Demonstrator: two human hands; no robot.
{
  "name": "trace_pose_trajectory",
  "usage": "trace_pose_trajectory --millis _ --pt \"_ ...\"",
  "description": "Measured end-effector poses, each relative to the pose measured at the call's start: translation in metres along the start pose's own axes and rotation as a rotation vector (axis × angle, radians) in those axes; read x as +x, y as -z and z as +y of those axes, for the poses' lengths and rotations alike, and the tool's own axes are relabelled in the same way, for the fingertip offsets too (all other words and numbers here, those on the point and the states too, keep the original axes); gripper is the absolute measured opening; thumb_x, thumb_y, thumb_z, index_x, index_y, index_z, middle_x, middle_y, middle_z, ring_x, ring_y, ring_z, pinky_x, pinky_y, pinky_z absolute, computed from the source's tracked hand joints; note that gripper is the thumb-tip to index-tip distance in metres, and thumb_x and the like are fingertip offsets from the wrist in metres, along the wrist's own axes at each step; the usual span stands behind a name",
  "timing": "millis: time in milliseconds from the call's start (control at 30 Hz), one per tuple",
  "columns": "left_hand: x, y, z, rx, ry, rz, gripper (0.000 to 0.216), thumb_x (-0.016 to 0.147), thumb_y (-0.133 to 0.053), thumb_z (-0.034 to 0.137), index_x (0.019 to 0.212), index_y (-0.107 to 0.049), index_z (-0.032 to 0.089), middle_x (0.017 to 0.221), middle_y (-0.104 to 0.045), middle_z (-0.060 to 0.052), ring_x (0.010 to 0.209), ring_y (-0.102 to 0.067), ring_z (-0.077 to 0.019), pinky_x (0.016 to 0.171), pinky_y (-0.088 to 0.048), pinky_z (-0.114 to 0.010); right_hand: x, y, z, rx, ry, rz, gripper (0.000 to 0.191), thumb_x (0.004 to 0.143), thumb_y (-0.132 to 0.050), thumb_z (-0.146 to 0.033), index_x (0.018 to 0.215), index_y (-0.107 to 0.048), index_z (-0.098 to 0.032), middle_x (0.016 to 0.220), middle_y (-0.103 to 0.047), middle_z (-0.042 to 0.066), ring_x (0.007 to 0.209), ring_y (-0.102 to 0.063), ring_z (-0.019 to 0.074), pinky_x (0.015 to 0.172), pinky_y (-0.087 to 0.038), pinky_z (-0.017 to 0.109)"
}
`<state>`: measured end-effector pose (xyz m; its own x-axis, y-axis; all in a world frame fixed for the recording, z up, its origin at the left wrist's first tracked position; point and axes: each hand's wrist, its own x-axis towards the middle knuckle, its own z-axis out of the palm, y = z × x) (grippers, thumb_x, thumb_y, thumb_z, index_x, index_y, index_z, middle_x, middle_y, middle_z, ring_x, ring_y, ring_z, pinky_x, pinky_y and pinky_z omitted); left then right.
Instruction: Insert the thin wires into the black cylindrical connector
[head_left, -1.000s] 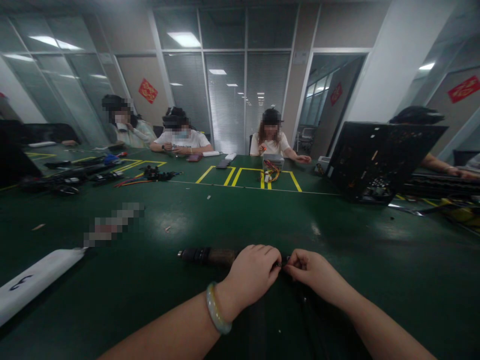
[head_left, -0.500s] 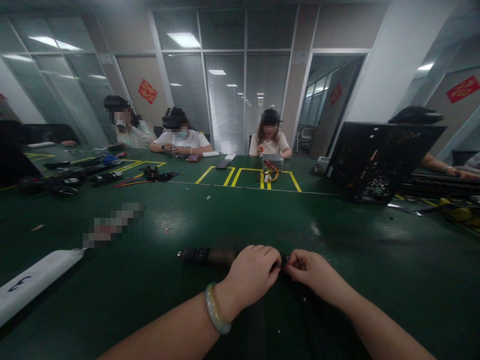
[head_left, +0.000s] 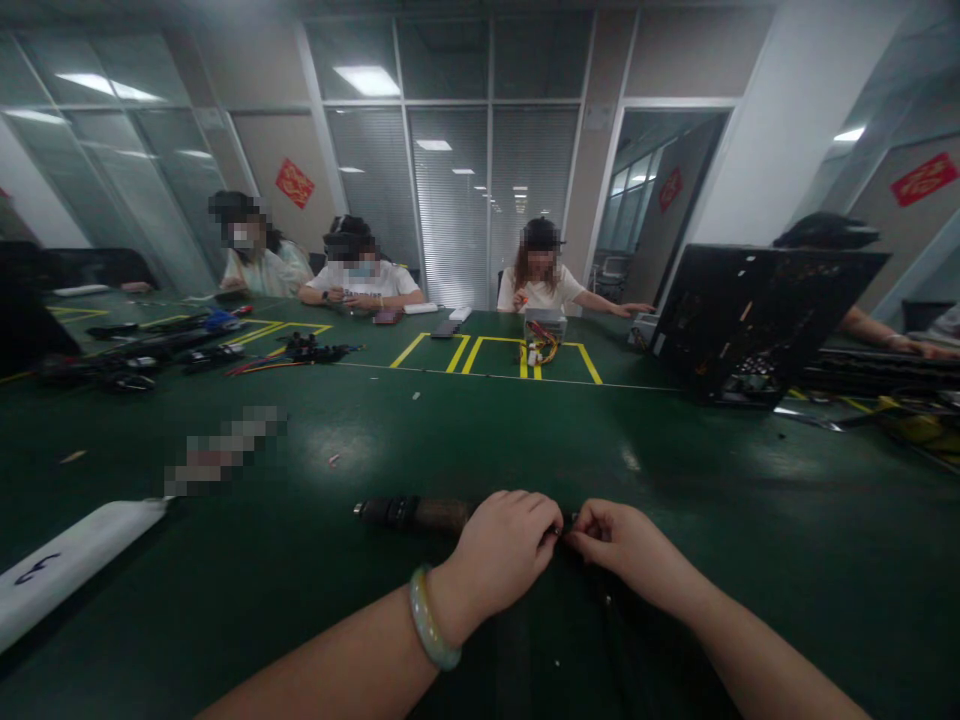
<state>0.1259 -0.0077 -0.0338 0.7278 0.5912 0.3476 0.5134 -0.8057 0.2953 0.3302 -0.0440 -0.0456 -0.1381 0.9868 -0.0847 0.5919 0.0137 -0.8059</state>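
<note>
Dark cylindrical piece (head_left: 412,513): lay flat on the green surface (head_left: 480,440) at lower centre of the frame, running left to right; left end bare, right end hidden under the left hand.
Left hand (head_left: 501,555): closed over the right end of the piece, knuckles up, fingers (head_left: 529,506) curled down around it and holding it; pale green bangle (head_left: 431,620) sat on the wrist.
Right hand (head_left: 626,548): rested just to the right of the left hand, close against it; fingers (head_left: 596,521) pinched narrow on a small dark part (head_left: 564,527) where the two hands met, too small to identify.
Below the hands: showed a darker patch between the two forearms, too dim to make out.
Lower left of the frame: white strip (head_left: 75,555) with a dark mark, lying slantwise on the surface, well apart from both hands.
Middle right: black open chassis (head_left: 757,320) stood tilted up on the surface, with a co-worker's forearm (head_left: 892,335) behind it.
Far centre: grey box with red and yellow wires (head_left: 544,335) sat between yellow tape lines (head_left: 465,352), in front of a seated person (head_left: 541,285) who reached one arm out to the right.
Upper left: two more seated persons (head_left: 360,275) at the far edge, with dark tools and cables (head_left: 150,350) strewn before them.
</note>
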Motion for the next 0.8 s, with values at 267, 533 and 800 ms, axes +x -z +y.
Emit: trace_pose_trajectory --millis 267,533,800 --pt "-0.0002 0.0 0.0003 -0.022 0.022 0.007 0.015 0.085 -0.064 0.019 0.097 -0.056 0.022 0.098 -0.064 0.0 0.092 -0.059 -0.0204 0.084 -0.044 -0.036 -0.0013 0.0021 -0.0036 -0.012 -0.019 -0.009 0.013 0.087 -0.061 -0.03 0.081 -0.063 -0.018 0.071 -0.065 -0.001 0.063 -0.057 0.0136 0.053 -0.038 0.02" --pt "0.0 0.0014 0.0005 -0.008 -0.013 -0.003 0.014 0.086 -0.062 0.017 0.097 -0.057 0.023 0.1 -0.064 0.002 0.094 -0.058 -0.0189 0.085 -0.043 -0.034 -0.002 0.0023 -0.0039 -0.023 -0.004 -0.007 0.013 0.087 -0.062 -0.03 0.082 -0.064 -0.018 0.073 -0.066 -0.001 0.063 -0.058 0.0132 0.054 -0.038 0.02" --pt "0.0001 -0.0009 -0.0008 -0.014 -0.004 0.005 0.009 0.087 -0.061 0.018 0.095 -0.058 0.021 0.099 -0.064 0.0 0.093 -0.059 -0.0199 0.086 -0.043 -0.035 -0.0011 0.0009 -0.0002 -0.015 -0.011 -0.003 0.013 0.087 -0.062 -0.03 0.082 -0.064 -0.018 0.071 -0.066 -0.001 0.063 -0.058 0.0136 0.053 -0.038 0.02"
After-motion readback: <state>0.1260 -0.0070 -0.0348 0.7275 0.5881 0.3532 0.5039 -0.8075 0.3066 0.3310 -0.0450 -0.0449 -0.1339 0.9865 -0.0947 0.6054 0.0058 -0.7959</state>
